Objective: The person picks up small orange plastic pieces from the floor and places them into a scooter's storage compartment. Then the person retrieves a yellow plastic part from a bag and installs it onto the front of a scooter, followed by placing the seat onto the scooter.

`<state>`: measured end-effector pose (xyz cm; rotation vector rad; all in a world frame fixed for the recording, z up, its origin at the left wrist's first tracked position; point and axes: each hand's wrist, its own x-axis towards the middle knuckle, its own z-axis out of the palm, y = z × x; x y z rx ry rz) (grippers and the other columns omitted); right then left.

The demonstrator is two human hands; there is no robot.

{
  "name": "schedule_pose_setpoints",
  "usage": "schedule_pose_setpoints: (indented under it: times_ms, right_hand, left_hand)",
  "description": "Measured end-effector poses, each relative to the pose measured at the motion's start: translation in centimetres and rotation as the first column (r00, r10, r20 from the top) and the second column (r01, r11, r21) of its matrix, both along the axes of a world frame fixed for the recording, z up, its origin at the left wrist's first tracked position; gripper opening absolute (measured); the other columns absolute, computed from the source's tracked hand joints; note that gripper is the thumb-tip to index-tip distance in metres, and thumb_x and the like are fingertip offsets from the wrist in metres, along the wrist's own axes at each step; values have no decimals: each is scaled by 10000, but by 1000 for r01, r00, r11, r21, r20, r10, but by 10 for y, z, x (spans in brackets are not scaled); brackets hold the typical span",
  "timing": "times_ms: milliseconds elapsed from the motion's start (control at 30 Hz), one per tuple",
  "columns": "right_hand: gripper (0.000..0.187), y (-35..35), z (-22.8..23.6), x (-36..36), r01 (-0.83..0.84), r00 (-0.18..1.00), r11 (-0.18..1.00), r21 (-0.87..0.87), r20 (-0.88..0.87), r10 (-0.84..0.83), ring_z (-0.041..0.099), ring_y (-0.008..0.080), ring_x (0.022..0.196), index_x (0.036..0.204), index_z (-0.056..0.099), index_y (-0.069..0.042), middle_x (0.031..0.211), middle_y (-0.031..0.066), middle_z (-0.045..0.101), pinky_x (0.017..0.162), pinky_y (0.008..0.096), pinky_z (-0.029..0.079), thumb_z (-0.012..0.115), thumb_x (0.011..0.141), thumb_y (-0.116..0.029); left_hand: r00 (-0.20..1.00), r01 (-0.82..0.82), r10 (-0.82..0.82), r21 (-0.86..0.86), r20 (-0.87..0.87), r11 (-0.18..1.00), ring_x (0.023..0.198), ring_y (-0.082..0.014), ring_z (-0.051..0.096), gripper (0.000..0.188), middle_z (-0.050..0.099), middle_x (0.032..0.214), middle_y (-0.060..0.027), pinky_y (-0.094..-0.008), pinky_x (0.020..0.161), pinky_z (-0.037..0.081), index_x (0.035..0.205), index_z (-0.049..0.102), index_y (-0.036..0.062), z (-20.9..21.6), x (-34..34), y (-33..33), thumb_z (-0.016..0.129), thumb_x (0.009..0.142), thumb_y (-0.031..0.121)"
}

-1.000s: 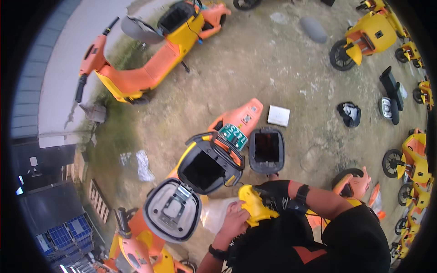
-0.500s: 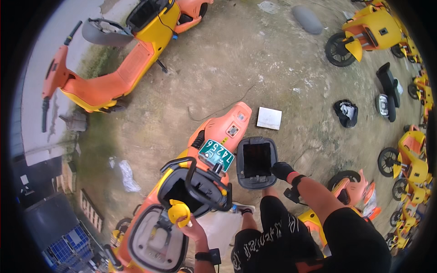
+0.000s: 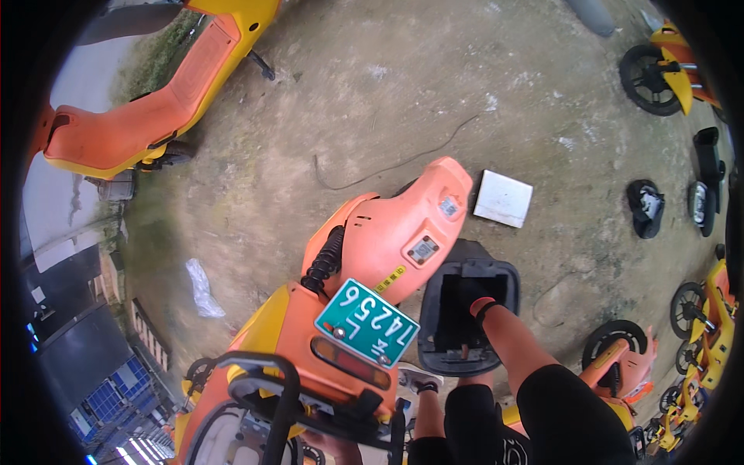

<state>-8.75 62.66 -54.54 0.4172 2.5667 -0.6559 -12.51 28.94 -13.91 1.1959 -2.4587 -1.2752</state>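
My right hand (image 3: 465,296), in a black glove, reaches down inside a dark plastic storage box (image 3: 459,363) with an open top. Its fingers are lost against the black interior. The box is beside the orange rear fender (image 3: 380,248) of an orange and yellow scooter. Behind that scooter's black tubular rear rack (image 3: 288,387) only a bit of my left hand (image 3: 335,445) shows at the lower edge; its fingers are hidden, and so is anything it may hold. A green licence plate (image 3: 367,322) hangs above the tail light (image 3: 350,363). Part of the scooter's seat area (image 3: 229,442) shows below.
A white square panel (image 3: 503,198) lies on the ground past the fender, near a thin cable (image 3: 387,170). Another scooter (image 3: 147,128) stands at the far left. Several more scooters (image 3: 701,314) line the right. A black bag (image 3: 645,208) lies on the ground there.
My right hand has gone from the box's rim into its inside. My left hand, which held a yellow plastic part, has dropped behind the rack. The view has shifted closer to the scooter's tail.
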Motion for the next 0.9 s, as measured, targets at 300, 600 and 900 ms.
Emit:
schedule_pose_setpoints:
  times_ms: [300, 600, 900]
  right_hand:
    - [344, -10, -24, 37, 34, 986, 990, 137, 157, -56, 667, 278, 1024, 1113, 678, -30, 1072, 128, 703, 936, 405, 513, 485, 985, -285]
    - [331, -16, -3, 61, 7, 976, 993, 121, 213, -33, 666, 263, 1024, 1114, 674, -27, 1073, 119, 700, 946, 393, 512, 495, 985, -275]
    - [318, 7, 21, -24, 52, 975, 997, -57, 217, -38, 664, 248, 1024, 1115, 670, -25, 1074, 110, 697, 957, 381, 510, 505, 985, -264]
  left_hand:
    - [994, -56, 53, 27, 97, 998, 1081, -235, 591, 482, 588, 1231, -141, -403, 938, 500, 1324, 472, -33, -4, 11, -13, 667, 948, 196]
    - [987, -80, 76, 30, 140, 996, 1102, -251, 583, 486, 561, 1281, -146, -410, 963, 492, 1349, 451, -17, -2, 11, -21, 657, 952, 174]
    - [992, -46, 36, 87, 122, 995, 1124, -267, 574, 495, 534, 1332, -150, -416, 987, 484, 1374, 430, -1, -6, 20, -30, 646, 955, 153]
